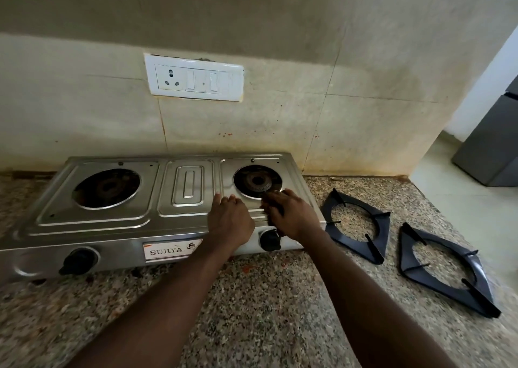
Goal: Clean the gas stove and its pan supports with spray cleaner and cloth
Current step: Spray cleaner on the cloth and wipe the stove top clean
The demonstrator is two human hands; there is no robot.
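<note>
Gas stove (98,227) stands on granite counter (252,297). Left hand (229,216) rests on its steel top, fingers bent, together; grasp cannot be told. Right hand (291,216) lies flat, fingers extended, together, tips at front rim of right burner (258,182). Two pan supports (350,243) (443,290) lie on counter, right of the stove, clear of both hands.

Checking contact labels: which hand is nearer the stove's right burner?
Right. The right hand reaches the front rim of the burner; the left hand rests on the stove, left of it.
</note>
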